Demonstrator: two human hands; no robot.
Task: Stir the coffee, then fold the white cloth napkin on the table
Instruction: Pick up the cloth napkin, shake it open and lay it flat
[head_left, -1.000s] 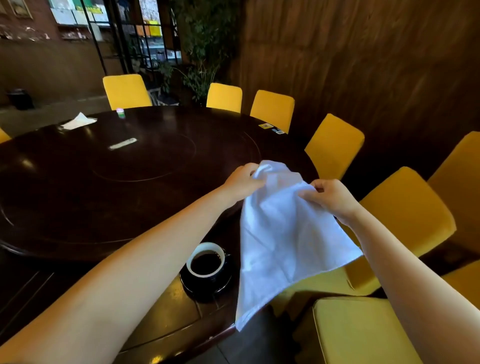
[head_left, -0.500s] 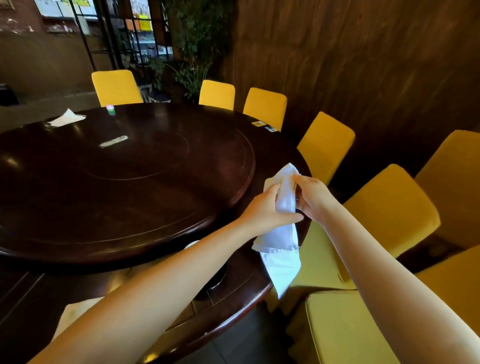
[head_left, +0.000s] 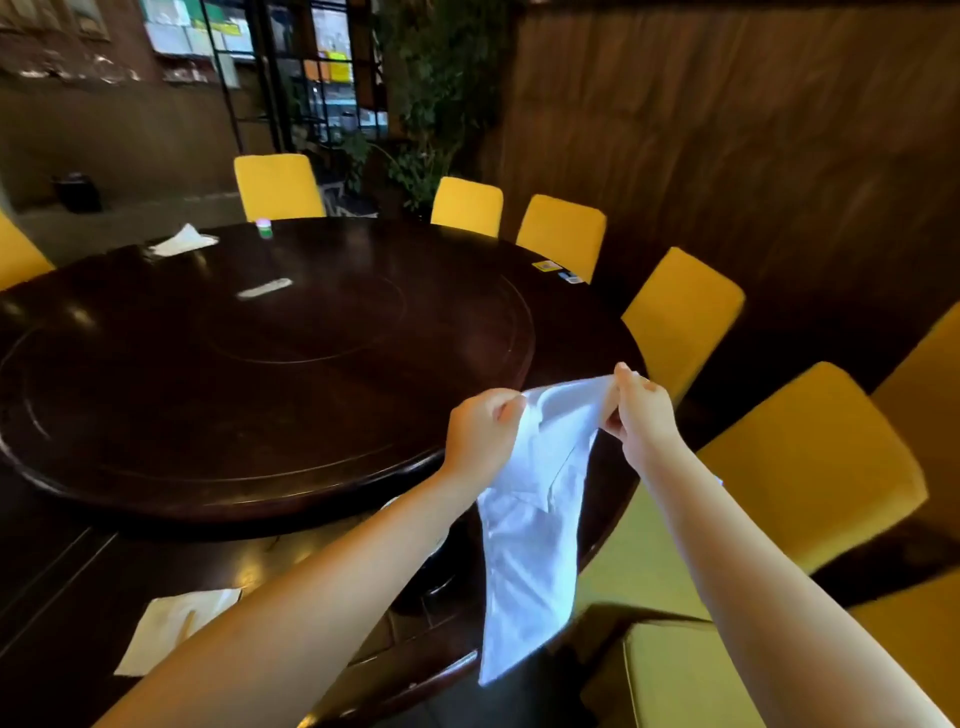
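Right of centre in the frame, the left hand (head_left: 480, 441) and right hand (head_left: 641, 413) each pinch shut on a top corner of the white napkin (head_left: 535, 525), which hangs in the air over the near edge of the round table (head_left: 260, 395).

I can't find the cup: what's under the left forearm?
Under the left forearm only a white rim sliver shows on the dark table; whether it is the cup is unclear. The hanging napkin hides the table edge beside it.
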